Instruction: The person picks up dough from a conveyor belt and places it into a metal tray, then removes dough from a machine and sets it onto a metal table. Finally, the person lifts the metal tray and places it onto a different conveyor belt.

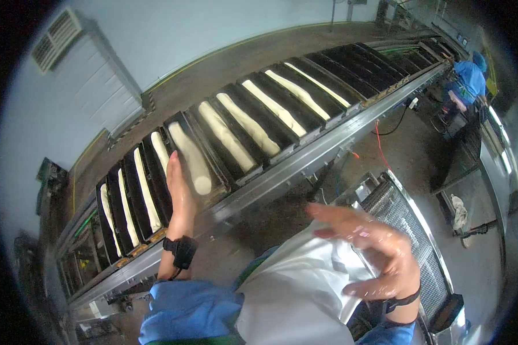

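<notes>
- Nothing is gripped by the left hand [179,195]: its fingers are held straight and pressed together, laid against a dark baking pan [212,161].
- A pale dough log [191,158] is seen in that pan, at 1 o'clock from the fingertips.
- Spread and empty, the blurred right hand [374,253] is held over a white apron [293,299].
- More filled pans are lined along the conveyor rail [305,161] toward 2 o'clock, where a co-worker in blue [471,77] is seen.

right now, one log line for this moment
left hand: open, beside dough in pan | right hand: open, empty, by apron | co-worker: far end
</notes>
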`<action>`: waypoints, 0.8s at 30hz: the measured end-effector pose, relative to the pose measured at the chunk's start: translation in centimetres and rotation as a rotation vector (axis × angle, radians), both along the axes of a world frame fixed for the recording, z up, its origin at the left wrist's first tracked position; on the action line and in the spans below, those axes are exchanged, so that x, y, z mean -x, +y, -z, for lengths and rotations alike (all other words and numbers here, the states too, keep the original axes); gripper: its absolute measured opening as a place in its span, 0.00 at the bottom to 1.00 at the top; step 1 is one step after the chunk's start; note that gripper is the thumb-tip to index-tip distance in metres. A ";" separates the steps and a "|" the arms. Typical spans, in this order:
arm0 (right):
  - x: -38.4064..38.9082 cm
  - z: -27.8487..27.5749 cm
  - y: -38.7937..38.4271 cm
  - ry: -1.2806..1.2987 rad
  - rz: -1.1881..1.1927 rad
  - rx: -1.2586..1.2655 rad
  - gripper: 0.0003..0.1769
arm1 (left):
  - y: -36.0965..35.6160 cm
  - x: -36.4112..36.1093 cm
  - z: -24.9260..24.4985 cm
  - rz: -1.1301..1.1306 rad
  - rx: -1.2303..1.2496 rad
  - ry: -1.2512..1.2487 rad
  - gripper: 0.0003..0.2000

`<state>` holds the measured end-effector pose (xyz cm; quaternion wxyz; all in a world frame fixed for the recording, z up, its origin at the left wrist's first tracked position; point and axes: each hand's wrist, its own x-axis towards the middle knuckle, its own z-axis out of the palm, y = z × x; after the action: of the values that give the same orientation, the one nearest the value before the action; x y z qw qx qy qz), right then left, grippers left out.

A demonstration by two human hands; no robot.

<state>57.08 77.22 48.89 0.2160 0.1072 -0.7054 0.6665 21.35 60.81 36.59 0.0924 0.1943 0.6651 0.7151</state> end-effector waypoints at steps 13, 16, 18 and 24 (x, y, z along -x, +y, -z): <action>-33.1 25.9 4.1 -0.991 1.690 -0.380 0.27 | 10.5 -1.7 5.3 0.024 0.324 0.634 0.20; -41.6 28.5 -4.4 -1.624 2.068 -0.461 0.29 | 16.5 -6.7 6.4 0.345 0.251 0.780 0.15; -44.5 29.9 -11.7 -1.814 2.149 -0.119 0.30 | 20.4 -9.4 7.3 0.577 0.309 0.968 0.17; -37.3 27.0 -25.5 -1.706 2.415 0.419 0.36 | 28.4 -12.9 9.8 1.062 0.365 1.455 0.19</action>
<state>94.35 51.74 21.93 0.1674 -0.9703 -0.1707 0.0373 34.30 89.26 26.78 -0.0036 0.8589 0.4851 0.1642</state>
